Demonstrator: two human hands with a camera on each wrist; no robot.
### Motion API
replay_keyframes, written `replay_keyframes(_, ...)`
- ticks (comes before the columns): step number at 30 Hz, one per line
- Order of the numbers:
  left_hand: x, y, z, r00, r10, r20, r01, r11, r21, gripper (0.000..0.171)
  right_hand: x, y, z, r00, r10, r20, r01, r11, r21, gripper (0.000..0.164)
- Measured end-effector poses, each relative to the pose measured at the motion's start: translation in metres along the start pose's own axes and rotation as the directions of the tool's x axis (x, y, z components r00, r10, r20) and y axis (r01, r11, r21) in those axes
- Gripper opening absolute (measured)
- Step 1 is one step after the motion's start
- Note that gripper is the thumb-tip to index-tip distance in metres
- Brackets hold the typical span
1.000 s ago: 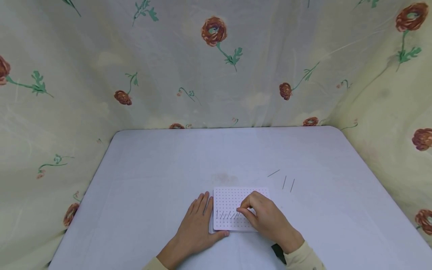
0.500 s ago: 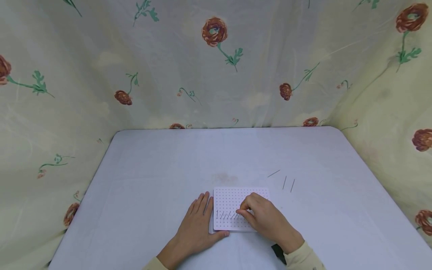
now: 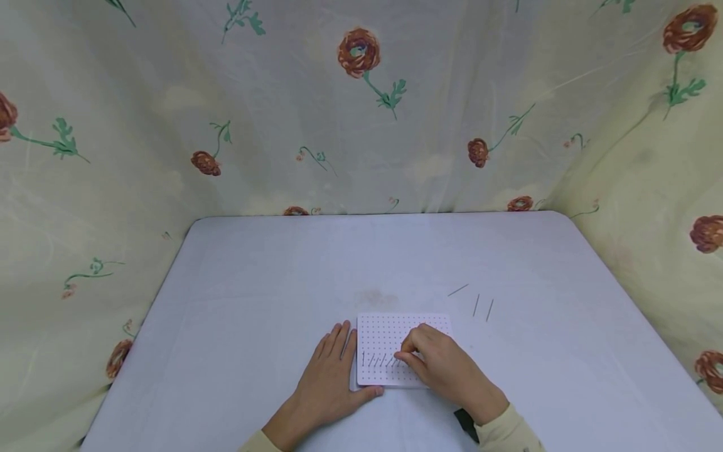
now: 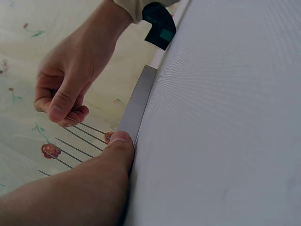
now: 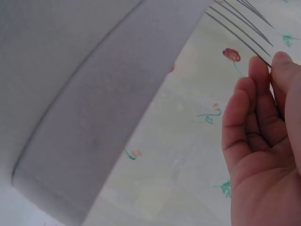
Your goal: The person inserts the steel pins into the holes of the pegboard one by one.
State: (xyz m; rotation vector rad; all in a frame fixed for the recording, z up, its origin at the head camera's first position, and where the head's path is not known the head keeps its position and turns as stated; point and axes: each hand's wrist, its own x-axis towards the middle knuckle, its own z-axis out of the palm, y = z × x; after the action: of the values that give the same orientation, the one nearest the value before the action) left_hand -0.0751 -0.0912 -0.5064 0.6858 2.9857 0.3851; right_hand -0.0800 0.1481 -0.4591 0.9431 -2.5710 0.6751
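A white pegboard point(image 3: 384, 328) with a grid of small holes lies on the table. Several thin metal pins point(image 3: 370, 360) stand in one row along its front part, most of them leaning. My left hand point(image 3: 330, 383) lies flat beside the board's left side, fingers straight, its thumb against the front edge. Over the board, my right hand point(image 3: 449, 364) pinches the upper end of a thin metal pin point(image 5: 239, 38) between thumb and forefinger, at the right end of the row. In the right wrist view this pin's lower end meets the board.
Three loose pins lie behind and right of the board: a slanted pin point(image 3: 458, 290), a middle pin point(image 3: 476, 305) and a right pin point(image 3: 489, 310). A white cloth covers the table point(image 3: 254, 270). Flowered curtains point(image 3: 418, 125) hang behind and at both sides.
My right hand has come down slightly toward the board, still pinching the pin. My left hand, the board and the loose pins have stayed where they were.
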Motion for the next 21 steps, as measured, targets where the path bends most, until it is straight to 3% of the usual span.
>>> replay_keyframes(21, -0.0006, 0.0016, -0.0025, 1.000, -0.009, 0.007, 0.009, 1.000, -0.007, 0.116, 0.0008, -0.0030, -0.0033, 0.988, 0.110, 0.111, -0.111, 0.994, 0.008, 0.018)
